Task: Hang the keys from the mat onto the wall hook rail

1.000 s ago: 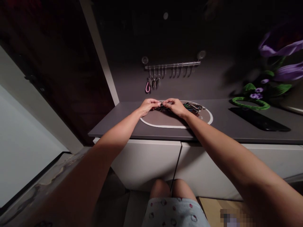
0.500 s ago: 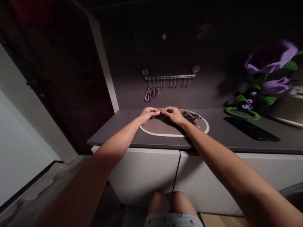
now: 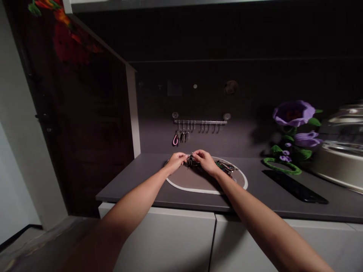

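Note:
Over the oval mat [image 3: 195, 184], my left hand [image 3: 176, 162] and my right hand [image 3: 205, 161] meet with their fingertips pinched. Between them hangs a small dark bunch of keys [image 3: 190, 161], with a shiny bit of metal at its top. Its finer details are too small to tell. Just right of my right hand, a pile of small dark, green and metallic items [image 3: 226, 166] lies on the mat, partly hidden by that hand. Behind, on the wall, a clear hook rail [image 3: 201, 122] carries several hanging keys [image 3: 183, 136] and a pink loop [image 3: 175, 140] at its left end.
The mat lies on a grey counter [image 3: 130, 185] above white cabinet doors [image 3: 164, 238]. To the right are a black flat slab [image 3: 295, 187], purple flowers [image 3: 295, 114] with a green ring base [image 3: 280, 166], and a rounded cream appliance [image 3: 337, 166]. A dark door [image 3: 93, 132] stands at left.
My view has tilted up, so the counter and hands sit lower in the picture. Both hands stay pinched together, and the dark bunch now shows more clearly between them.

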Motion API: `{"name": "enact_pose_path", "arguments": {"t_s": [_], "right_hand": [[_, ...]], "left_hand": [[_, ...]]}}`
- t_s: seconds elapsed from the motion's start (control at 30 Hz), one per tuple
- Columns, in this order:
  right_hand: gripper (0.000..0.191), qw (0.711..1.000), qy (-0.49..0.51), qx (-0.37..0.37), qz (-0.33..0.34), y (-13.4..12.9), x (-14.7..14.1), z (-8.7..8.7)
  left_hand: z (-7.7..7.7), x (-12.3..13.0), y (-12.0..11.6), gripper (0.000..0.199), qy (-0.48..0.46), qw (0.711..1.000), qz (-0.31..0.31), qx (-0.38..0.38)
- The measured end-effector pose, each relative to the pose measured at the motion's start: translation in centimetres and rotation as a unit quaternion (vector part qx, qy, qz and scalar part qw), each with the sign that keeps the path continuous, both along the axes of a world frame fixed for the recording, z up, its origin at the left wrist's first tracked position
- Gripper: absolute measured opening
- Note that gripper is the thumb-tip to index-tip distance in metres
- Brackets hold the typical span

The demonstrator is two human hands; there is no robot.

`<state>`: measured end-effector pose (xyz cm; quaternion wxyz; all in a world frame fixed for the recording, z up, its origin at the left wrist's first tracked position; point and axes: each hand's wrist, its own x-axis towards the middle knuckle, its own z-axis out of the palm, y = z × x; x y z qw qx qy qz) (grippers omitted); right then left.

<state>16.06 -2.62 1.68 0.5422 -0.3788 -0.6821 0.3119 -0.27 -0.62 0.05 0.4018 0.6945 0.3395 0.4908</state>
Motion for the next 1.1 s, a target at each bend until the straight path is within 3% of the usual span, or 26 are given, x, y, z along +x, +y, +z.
{"name": "enact_pose_path", "arguments": {"t_s": [0.23,0.6,0.8,1.1], "right_hand": [[0.027,0.997,0.068,-0.011,-0.031,1.4,-0.4,2.6],[0.006,0.977,0.187,-0.062,-0.083,4.8,-2.1,8.2],[0.011,0.958,0.242,-0.101,-0.114,5.9,-2.8,9.6],[0.016,0.941,0.289,-0.141,-0.102,7.5,-3.4,10.1]], "left_hand": [[-0.1,0.2,0.1,0.026,0.095,0.985,0.095,0.108],[-0.1,0.5,0.1,0.029,0.177,0.960,0.137,0.170],[-0.2,0.5,0.4,0.030,0.194,0.952,0.136,0.194],[-0.5,0.5,0.8,0.030,0.197,0.948,0.138,0.209]]}}
